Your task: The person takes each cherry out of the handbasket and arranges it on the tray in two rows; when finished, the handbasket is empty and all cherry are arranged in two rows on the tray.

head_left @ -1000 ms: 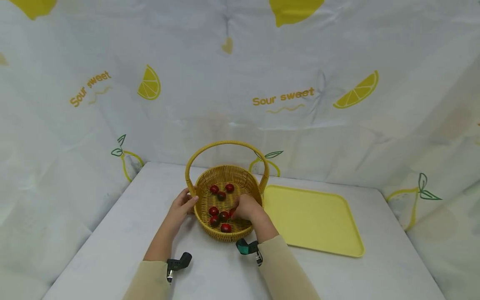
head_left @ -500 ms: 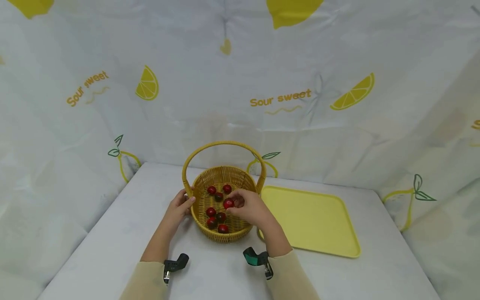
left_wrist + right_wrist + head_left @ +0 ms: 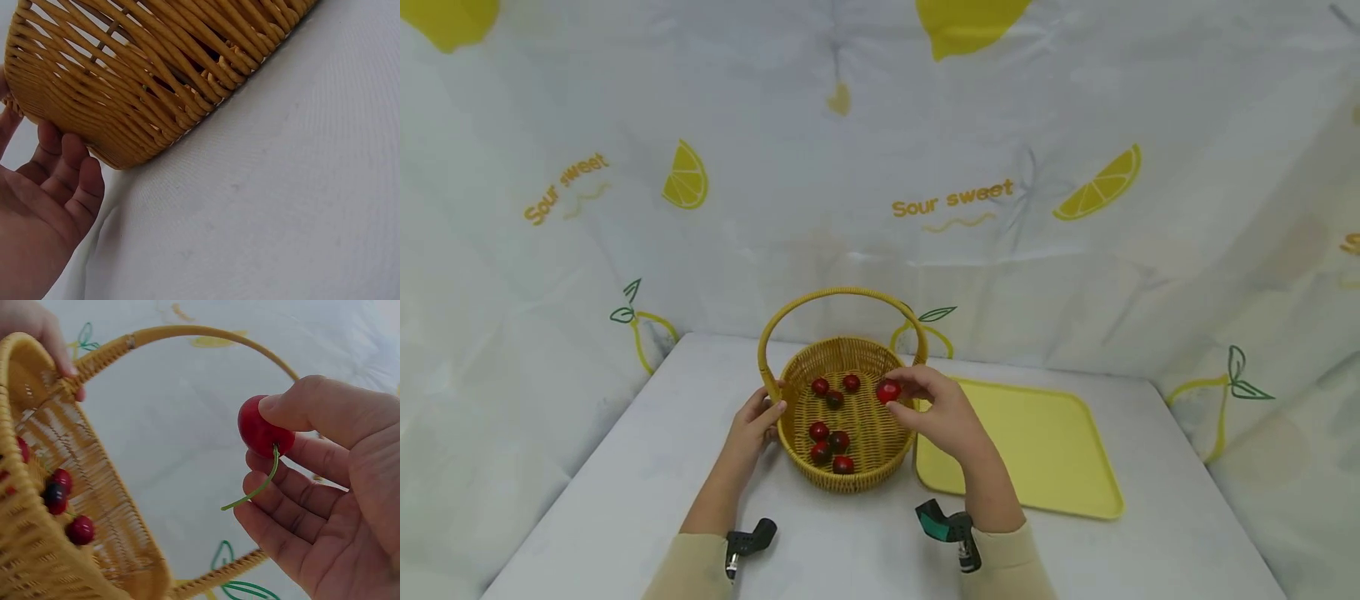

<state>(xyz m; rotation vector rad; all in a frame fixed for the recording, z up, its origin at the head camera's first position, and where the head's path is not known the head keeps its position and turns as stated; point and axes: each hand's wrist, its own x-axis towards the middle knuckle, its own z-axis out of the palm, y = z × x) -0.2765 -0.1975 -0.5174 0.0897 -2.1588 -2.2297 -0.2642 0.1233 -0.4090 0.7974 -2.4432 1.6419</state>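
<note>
A round yellow wicker basket (image 3: 880, 471) with a tall arched handle stands on the table. Several dark red cherries (image 3: 843, 465) lie inside it, in two loose groups. My left hand (image 3: 752, 427) grips the basket's left rim at the foot of the handle, its thumb inside and other fingers against the outer wall. Above the right side of the basket, my right hand (image 3: 943, 412) pinches one red cherry (image 3: 259, 428) between thumb and fingers. A green stem (image 3: 265, 481) hangs from that cherry in the right wrist view.
A yellow rectangular tray (image 3: 1037, 450) lies just right of the basket, partly behind the right forearm. A white cloth printed with lemons (image 3: 805, 208) hangs behind and beside the white table (image 3: 625, 467). Each wrist wears a small black camera mount (image 3: 751, 542).
My right hand has lifted a cherry from among the others in the basket and carried it up and to the right. The left hand keeps its hold on the rim.
</note>
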